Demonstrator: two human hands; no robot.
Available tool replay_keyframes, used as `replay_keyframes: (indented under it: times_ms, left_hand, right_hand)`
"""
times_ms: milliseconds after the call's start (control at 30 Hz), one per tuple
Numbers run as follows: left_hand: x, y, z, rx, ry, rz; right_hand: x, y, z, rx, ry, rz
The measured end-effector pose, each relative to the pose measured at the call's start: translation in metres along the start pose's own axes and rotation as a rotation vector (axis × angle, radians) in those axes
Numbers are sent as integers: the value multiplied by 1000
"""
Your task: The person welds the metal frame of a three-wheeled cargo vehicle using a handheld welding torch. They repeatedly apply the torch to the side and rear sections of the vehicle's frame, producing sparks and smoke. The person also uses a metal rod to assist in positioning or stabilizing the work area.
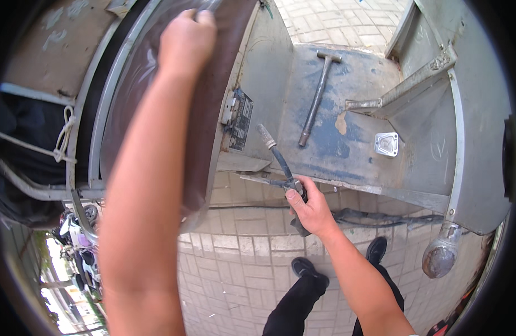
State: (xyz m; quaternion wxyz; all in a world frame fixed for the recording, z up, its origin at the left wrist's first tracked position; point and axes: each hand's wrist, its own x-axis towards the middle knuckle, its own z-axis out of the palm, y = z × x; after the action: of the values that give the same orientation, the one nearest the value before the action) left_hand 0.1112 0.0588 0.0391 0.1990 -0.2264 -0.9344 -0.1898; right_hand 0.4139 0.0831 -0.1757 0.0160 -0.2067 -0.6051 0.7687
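Note:
My right hand [311, 208] grips a welding torch [281, 162] by its dark handle, with the bent neck and pale nozzle pointing up and left over the near edge of the grey metal floor plate [353, 176]. My left arm stretches far across a brown seat [205, 112] wrapped in clear plastic. At its end my left hand [188, 42] is closed at the far part of the seat, near a pale shiny thing at the picture's top edge that I cannot make out. On the floor plate lies a hammer [317, 98] with a long metal handle.
A bent metal pedal arm [403, 89] rises over the plate, beside a small silver pedal [386, 144]. A dark cable [375, 217] runs along the paving under the near edge. At the right hangs a rounded lamp [440, 257]. A white cord [64, 134] is tied at the left.

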Motion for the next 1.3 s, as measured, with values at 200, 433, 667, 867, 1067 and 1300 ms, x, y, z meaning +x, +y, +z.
replay_keyframes:
  times_ms: [200,433,667,867,1067,1300]
  left_hand:
    - [-322,51,-23,-484,20,27]
    - [-504,1,47,-636,-404,-438]
    - [-565,5,21,-489,-461,-285]
    - [-587,7,5,-470,-464,-392]
    - [-584,14,-10,-475,-573,-476]
    - [-582,10,-5,-467,-579,-478]
  right_hand:
    - [-6,16,-26,-77,-97,-297]
    - [38,26,-37,165,-273,-327]
    - [61,44,-18,298,-322,-382]
    - [69,38,0,288,-338,-365]
    - [75,40,4,320,-372,-370]
    - [85,42,0,145,-299,-518]
